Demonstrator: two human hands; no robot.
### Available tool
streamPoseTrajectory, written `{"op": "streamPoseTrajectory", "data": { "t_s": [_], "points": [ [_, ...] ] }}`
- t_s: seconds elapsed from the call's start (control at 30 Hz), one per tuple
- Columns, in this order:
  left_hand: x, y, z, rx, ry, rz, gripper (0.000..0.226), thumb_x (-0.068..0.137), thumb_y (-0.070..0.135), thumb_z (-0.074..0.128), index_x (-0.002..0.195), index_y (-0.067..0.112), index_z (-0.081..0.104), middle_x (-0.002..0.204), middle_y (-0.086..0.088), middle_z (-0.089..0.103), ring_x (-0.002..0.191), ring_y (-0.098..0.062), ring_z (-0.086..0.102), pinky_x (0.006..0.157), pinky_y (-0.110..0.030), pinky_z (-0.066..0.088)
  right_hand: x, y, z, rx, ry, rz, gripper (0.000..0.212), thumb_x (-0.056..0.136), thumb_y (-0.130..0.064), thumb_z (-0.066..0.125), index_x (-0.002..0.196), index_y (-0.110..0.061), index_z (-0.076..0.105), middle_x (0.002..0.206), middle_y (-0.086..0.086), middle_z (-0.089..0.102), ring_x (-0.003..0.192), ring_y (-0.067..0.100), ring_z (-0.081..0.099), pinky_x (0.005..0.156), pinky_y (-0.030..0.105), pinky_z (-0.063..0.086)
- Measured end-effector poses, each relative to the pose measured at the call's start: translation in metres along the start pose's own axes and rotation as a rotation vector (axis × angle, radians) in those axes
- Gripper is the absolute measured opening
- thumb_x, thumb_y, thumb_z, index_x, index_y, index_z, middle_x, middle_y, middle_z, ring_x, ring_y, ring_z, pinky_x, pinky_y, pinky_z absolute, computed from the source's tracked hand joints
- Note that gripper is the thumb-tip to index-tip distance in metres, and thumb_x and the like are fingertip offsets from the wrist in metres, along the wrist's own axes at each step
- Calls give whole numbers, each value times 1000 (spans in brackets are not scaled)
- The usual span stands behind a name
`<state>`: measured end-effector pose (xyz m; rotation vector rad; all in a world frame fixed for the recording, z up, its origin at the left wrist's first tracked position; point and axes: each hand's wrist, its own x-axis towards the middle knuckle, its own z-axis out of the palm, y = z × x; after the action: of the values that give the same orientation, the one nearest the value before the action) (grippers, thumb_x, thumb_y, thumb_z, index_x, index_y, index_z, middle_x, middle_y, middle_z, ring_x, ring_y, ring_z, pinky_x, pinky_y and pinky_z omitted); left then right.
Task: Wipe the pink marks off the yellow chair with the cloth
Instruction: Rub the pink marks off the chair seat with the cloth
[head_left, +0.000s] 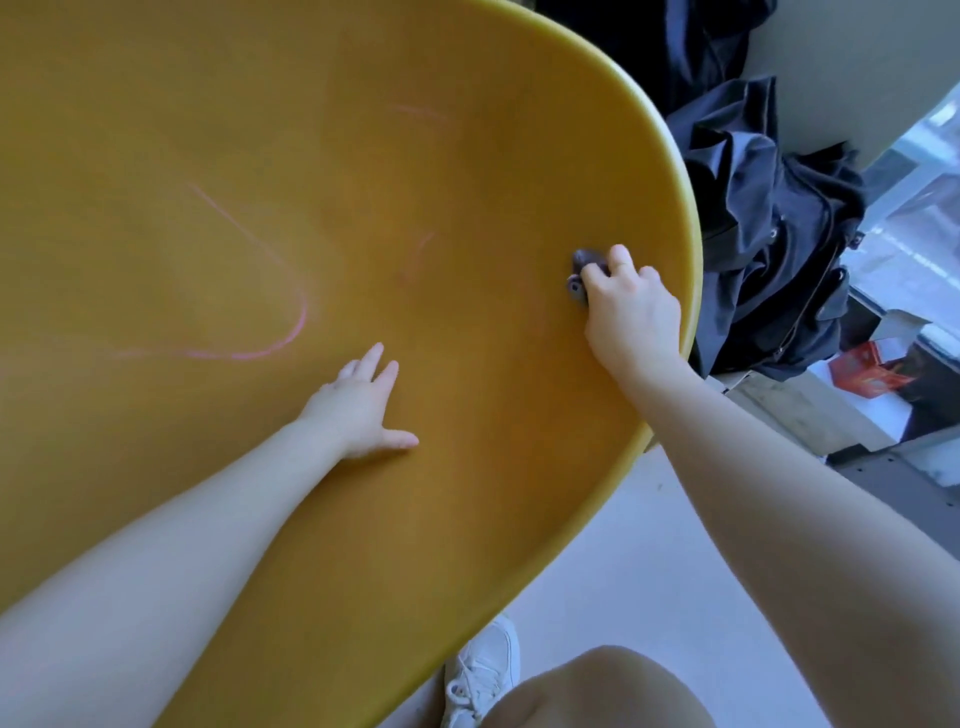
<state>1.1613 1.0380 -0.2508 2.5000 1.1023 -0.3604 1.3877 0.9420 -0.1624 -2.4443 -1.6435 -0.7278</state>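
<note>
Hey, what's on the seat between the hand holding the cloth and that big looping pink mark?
In the head view, a faint short pink streak on otherwise bare yellow chair, between the cloth in the right hand and the looping mark.

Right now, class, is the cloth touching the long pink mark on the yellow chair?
No: the cloth sits bunched in the right hand near the chair's edge, well apart from the long pink mark.

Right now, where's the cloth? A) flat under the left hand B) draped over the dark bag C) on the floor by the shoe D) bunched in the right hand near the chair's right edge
D: the right hand grips the small grey cloth against the chair near its right edge; the left hand lies open and flat on the seat, holding nothing.
</note>
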Motion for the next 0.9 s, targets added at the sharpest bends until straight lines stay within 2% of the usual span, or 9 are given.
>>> {"op": "streamPoseTrajectory", "data": {
  "t_s": [0.13, 0.23, 0.37, 0.43, 0.5, 0.6, 0.7, 0.77, 0.9],
  "points": [
    [22, 3, -2, 23, 33, -92, 133, 62, 64, 71, 147, 6, -13, 149, -7, -36, 145, -23, -11, 116, -37, 14, -8, -24, 24, 118, -36, 141, 9, 86, 0, 52, 91, 1, 59, 101, 21, 56, 60, 31, 47, 47, 29, 27],
    [31, -2, -4, 19, 5, -128, 144, 54, 69, 73, 145, 4, -17, 149, -10, -36, 144, -23, -15, 118, -37, 9, -39, -67, 48, 207, -136, 52, 11, 74, -5, 70, 83, -7, 64, 99, 11, 63, 54, 30, 51, 44, 25, 25],
    [36, -3, -4, 21, -23, -120, 147, 53, 70, 73, 145, 3, -20, 149, -11, -34, 143, -22, -18, 118, -36, 6, -50, -81, 56, 224, -325, -132, 17, 88, -8, 52, 102, -6, 60, 120, 9, 52, 80, 32, 51, 50, 29, 30],
    [35, -3, -6, 16, -22, -118, 145, 54, 70, 72, 145, 4, -20, 150, -10, -33, 144, -22, -17, 118, -35, 4, -38, -70, 52, 168, -214, -214, 11, 84, -12, 54, 83, -8, 65, 98, 9, 60, 65, 29, 54, 43, 25, 25],
    [34, -5, -7, 26, -10, -109, 141, 57, 70, 70, 146, 5, -17, 152, -10, -29, 144, -21, -14, 118, -34, 4, -18, -51, 52, 61, -31, -224, 22, 81, -17, 45, 73, -12, 65, 78, 9, 61, 52, 27, 52, 40, 25, 25],
    [35, -6, -11, 65, 1, -87, 130, 65, 70, 64, 147, 4, -11, 154, -12, -23, 145, -22, -9, 118, -32, 3, 22, -18, 43, -70, 157, -185, 22, 78, -11, 42, 78, -12, 64, 76, 12, 60, 50, 26, 48, 45, 28, 24],
    [37, -6, -17, 94, -31, -80, 115, 78, 65, 55, 147, 2, -11, 153, -14, -23, 145, -23, -8, 117, -32, 2, 62, 0, 36, -121, 331, -110, 17, 79, -3, 46, 72, -9, 61, 74, 13, 59, 49, 23, 43, 48, 27, 21],
    [40, -7, -20, 97, -38, -77, 108, 82, 61, 52, 147, 3, -10, 154, -13, -22, 145, -23, -7, 117, -32, 2, 70, -4, 43, -52, 370, -69, 14, 79, -4, 53, 68, -7, 60, 74, 13, 59, 49, 24, 42, 47, 26, 21],
    [42, -8, -23, 108, -35, -73, 100, 85, 55, 54, 148, 4, -5, 155, -11, -18, 145, -24, 0, 117, -31, 6, 34, -43, 76, 167, 263, -111, 25, 81, -14, 40, 67, -7, 60, 77, 15, 60, 48, 28, 48, 39, 27, 34]
  ]
}}
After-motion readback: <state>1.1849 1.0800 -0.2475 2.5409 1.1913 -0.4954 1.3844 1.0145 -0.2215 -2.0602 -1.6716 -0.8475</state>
